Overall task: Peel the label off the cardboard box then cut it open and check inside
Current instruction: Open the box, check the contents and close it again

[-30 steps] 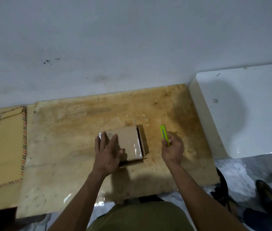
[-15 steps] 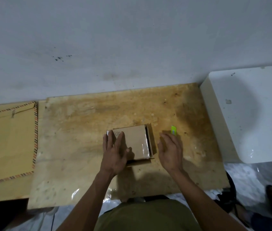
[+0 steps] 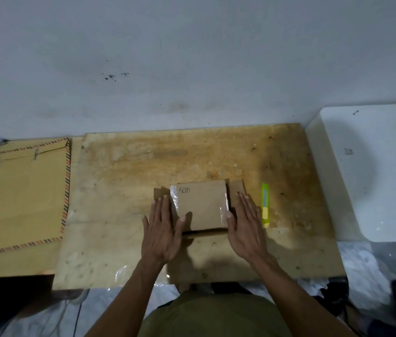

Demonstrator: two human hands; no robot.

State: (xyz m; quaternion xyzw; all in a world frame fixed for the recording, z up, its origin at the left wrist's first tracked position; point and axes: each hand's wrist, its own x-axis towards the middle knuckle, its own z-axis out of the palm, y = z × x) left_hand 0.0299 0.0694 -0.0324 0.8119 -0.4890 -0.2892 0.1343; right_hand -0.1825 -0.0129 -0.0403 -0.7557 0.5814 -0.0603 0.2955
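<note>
A small brown cardboard box (image 3: 201, 205) lies flat on a stained wooden board (image 3: 143, 171), with handwriting near its top left corner and clear tape along its left and right edges. Side flaps stick out on both sides. My left hand (image 3: 161, 229) rests flat on the left flap, thumb against the box. My right hand (image 3: 245, 224) lies flat on the right flap, thumb touching the box's right edge. A lime-green utility knife (image 3: 265, 205) lies on the board just right of my right hand, untouched.
A large brown envelope (image 3: 29, 193) with a striped border lies to the left. A white block (image 3: 376, 171) stands at the right, against the board. A grey wall runs behind. The board's front edge is close to my body, with floor clutter below.
My right hand set the green knife down on the board and moved left onto the box's right flap. My left hand slid from the box top to its left flap.
</note>
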